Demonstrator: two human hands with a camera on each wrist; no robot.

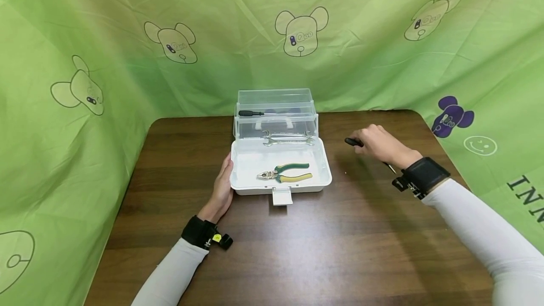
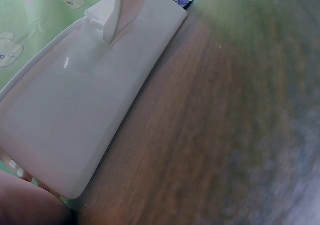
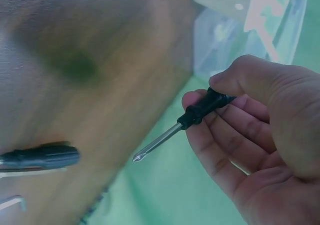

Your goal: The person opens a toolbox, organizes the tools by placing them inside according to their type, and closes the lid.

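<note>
My right hand [image 1: 380, 145] is over the right part of the table, gripping a small Phillips screwdriver [image 3: 205, 107]. Its black handle lies between thumb and fingers, and its bare metal shaft points away from the fingers. My left hand [image 1: 223, 185] rests along the left side of an open white toolbox [image 1: 250, 157], its fingers against the wall. Green-and-yellow pliers [image 1: 293, 176] lie in the bottom of the box. Two wrenches [image 1: 289, 141] lie toward its back, and a black-handled screwdriver [image 1: 251, 113] lies in the clear lid part behind.
The toolbox's front latch [image 1: 282, 196] hangs open. On the table [image 1: 297, 249], another black-handled tool [image 3: 42, 156] shows in the right wrist view, beside a thin metal piece [image 3: 11, 202]. A green cloth [image 1: 238, 37] hangs around the back and sides.
</note>
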